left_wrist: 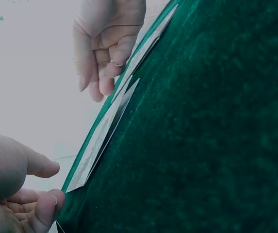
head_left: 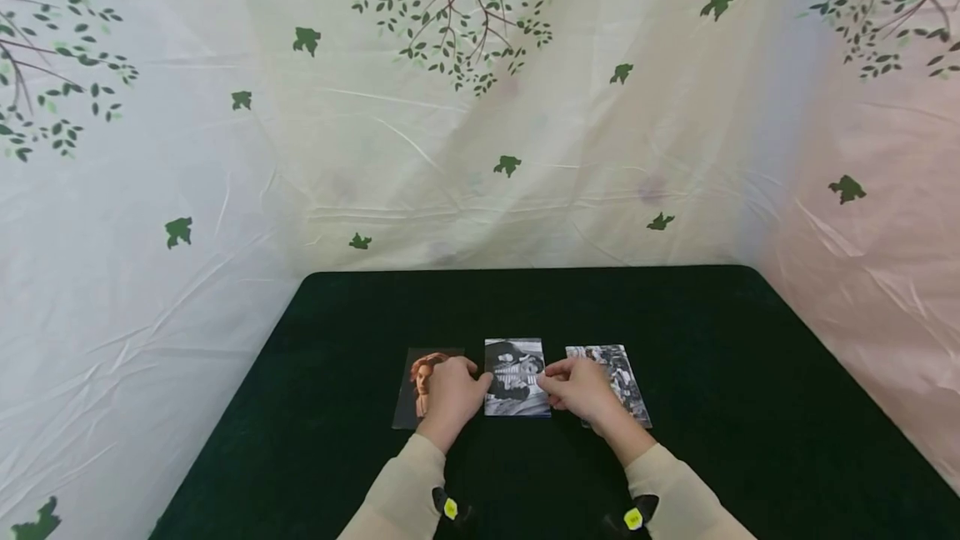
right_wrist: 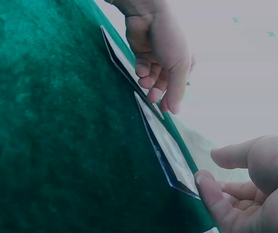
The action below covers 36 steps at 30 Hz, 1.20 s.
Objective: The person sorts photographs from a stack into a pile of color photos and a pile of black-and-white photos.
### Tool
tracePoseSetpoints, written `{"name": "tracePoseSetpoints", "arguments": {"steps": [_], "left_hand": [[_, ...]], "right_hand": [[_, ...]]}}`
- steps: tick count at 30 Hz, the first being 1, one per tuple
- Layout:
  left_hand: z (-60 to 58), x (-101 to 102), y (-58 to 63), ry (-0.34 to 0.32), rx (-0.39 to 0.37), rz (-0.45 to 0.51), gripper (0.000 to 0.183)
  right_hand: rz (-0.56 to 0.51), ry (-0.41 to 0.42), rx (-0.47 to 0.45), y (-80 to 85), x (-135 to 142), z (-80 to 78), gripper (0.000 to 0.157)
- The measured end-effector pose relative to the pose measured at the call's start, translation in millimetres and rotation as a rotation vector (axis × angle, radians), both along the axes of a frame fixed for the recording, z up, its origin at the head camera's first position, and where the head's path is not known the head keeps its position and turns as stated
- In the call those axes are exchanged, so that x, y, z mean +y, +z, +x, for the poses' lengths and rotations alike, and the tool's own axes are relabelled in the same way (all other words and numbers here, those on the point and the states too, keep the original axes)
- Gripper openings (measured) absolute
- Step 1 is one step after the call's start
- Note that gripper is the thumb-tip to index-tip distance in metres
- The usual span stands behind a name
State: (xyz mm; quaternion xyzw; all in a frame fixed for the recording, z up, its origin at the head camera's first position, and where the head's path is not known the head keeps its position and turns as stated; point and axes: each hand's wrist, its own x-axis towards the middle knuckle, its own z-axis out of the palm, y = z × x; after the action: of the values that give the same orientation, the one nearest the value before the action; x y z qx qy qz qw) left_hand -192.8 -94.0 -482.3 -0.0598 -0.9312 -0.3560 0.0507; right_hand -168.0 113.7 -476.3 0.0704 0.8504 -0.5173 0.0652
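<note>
Three picture cards lie in a row on a dark green cloth. The middle black-and-white card (head_left: 514, 394) sits between my hands. My left hand (head_left: 452, 390) is over the right part of the left card (head_left: 406, 407), which shows a red-haired figure, with its thumb at the middle card's left edge. My right hand (head_left: 583, 390) covers part of the right black-and-white card (head_left: 624, 377), fingertips at the middle card's right edge. In the right wrist view, the thumb stands apart from the index finger (right_wrist: 209, 189), which lies at the middle card (right_wrist: 168, 145).
The green-covered table (head_left: 337, 315) extends around the cards on all sides. Pale fabric (head_left: 420, 190) printed with branches and green leaves hangs behind the table and along both sides.
</note>
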Motion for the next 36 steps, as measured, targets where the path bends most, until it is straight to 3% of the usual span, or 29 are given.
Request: {"name": "tracePoseSetpoints", "arguments": {"steps": [17,27,36], "left_hand": [[-0.8,5.9,-8.4,-0.036,-0.065,0.020,0.025],[0.3,7.2,-6.5,-0.004,-0.104,0.000,0.032],[-1.2,6.8,-7.7,-0.009,-0.109,0.045,0.028]], "right_hand": [[0.026,0.047,0.007,-5.4,-6.1,3.4,0.035],[0.021,0.026,0.016,-9.2,-9.6,3.0,0.035],[0.025,0.033,0.018,-9.1,-8.5,2.6,0.033]]}}
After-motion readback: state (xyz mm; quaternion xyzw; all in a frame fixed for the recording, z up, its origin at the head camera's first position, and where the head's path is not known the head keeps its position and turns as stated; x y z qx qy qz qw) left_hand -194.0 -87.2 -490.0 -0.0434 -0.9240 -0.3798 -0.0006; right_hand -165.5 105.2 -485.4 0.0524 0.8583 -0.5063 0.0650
